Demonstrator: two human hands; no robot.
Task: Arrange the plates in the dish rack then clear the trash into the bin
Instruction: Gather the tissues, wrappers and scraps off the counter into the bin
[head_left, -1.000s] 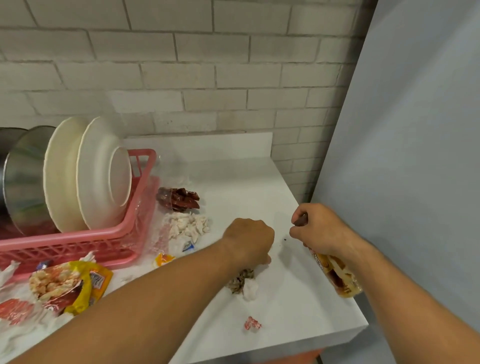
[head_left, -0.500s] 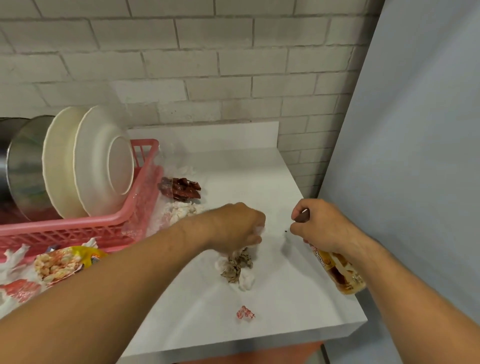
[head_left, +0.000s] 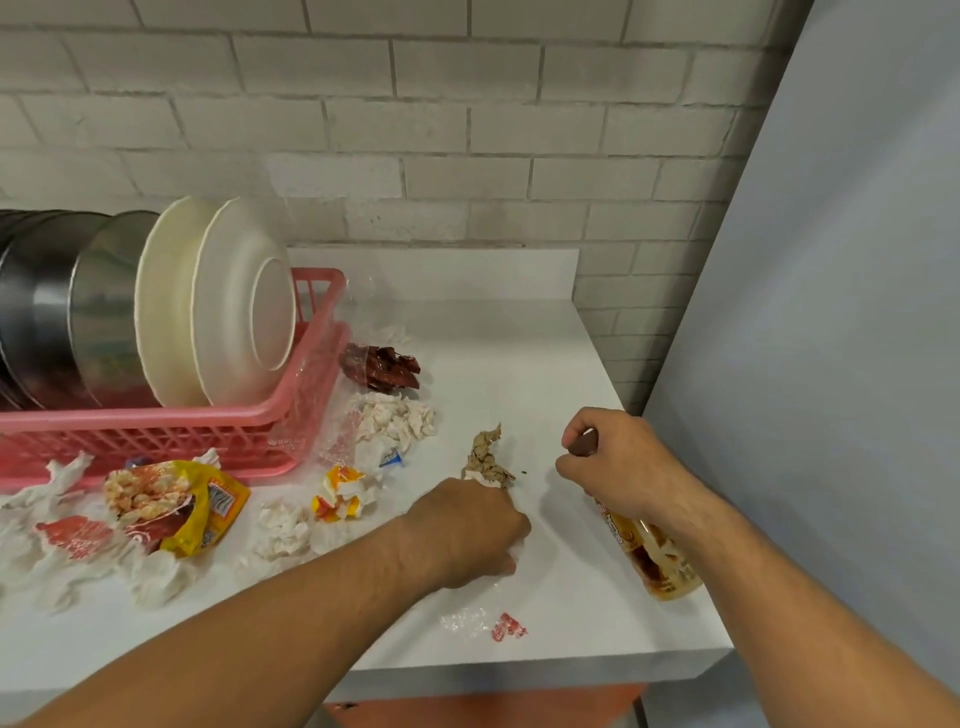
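Plates: judged done. White plates (head_left: 223, 306) and steel dishes (head_left: 62, 317) stand on edge in the pink dish rack (head_left: 171, 434), far left on the counter (head_left: 519, 332). Step in hand: gathering trash. Bin not in view.

How to do it well:
- Bunch the brown-stained tissue wad (head_left: 485, 457) fully into the fist before lifting. Its loose tail could shed bits, and one dark crumb already lies just beside it.
- Both hands are loaded, so pass the wad to the other hand or make a bin trip before taking more.
- The remaining pieces are light, so pinch them rather than sweep them toward the edge:
  - the red-and-white candy wrapper (head_left: 509, 626) near the front edge
  - the white tissue pile (head_left: 395, 421)
  - the dark red wrapper (head_left: 382, 366)
  - the yellow snack packet (head_left: 176, 499) near the rack

Left hand (head_left: 467, 530): closed, fingers curled down onto the counter at centre. The wad juts from its far side and white tissue shows under the knuckles. Judged gripped; the fingertips are hidden.

Right hand (head_left: 618, 462): closed round the top of an orange snack wrapper (head_left: 652, 561), which hangs toward the near right edge.
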